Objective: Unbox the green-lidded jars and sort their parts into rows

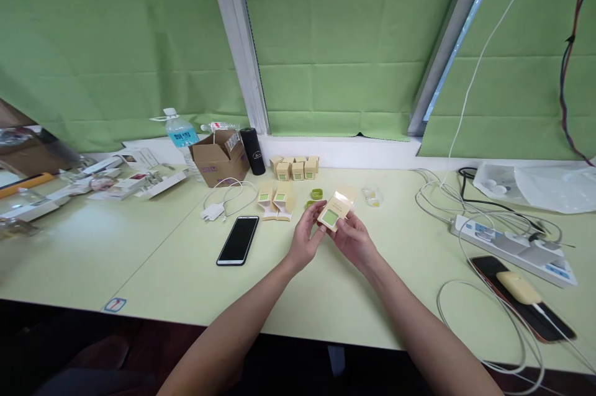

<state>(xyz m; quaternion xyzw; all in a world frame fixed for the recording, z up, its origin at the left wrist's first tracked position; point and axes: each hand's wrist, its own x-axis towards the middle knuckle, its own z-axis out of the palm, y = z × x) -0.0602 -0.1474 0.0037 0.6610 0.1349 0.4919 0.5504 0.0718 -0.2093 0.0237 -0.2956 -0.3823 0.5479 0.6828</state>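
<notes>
where the left hand [307, 238] and right hand [357, 239] hover over the bench [177, 287], each grip pinches one side of a small carton [336, 210]; boxes [297, 171] clustered behind look made up, while two open-flapped cartons [280, 198] and loose green pieces [317, 195] seem not yet done.

Print on held carton [336, 210]: too small for me to read. Nearer green ring [310, 203]: partly hidden behind left hand [306, 238]. Plastic bag [542, 188]: cut off at right edge.
</notes>
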